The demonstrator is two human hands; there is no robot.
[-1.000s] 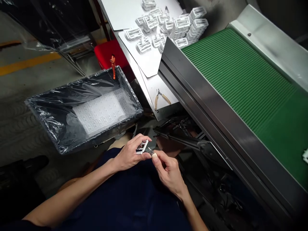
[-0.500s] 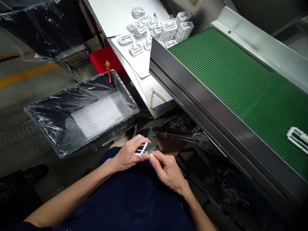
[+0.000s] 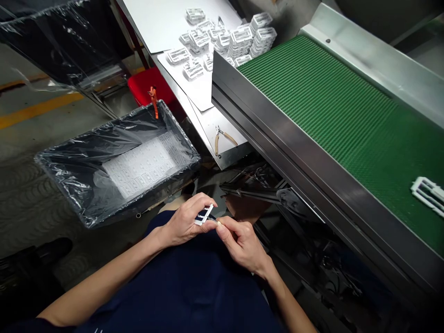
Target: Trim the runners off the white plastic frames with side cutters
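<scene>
In front of my dark blue shirt, my left hand (image 3: 189,221) grips a small white plastic frame (image 3: 209,212) between thumb and fingers. My right hand (image 3: 243,243) is closed around a small thin tool (image 3: 212,220) with a metallic blade, whose tip is at the frame's edge; the fingers hide most of its handle. Another white frame (image 3: 429,194) lies on the green conveyor belt (image 3: 364,120) at the right.
A bin (image 3: 72,148) lined with clear plastic holds rows of white parts, an orange clip (image 3: 153,99) on its rim. Stacked white frames (image 3: 241,40) and cutting pliers (image 3: 218,138) lie on the table (image 3: 227,159). Behind the bin is a red stool (image 3: 142,85).
Both hands have stayed almost in place with the frame and the tool. The table and conveyor appear shifted slightly left and up in the view.
</scene>
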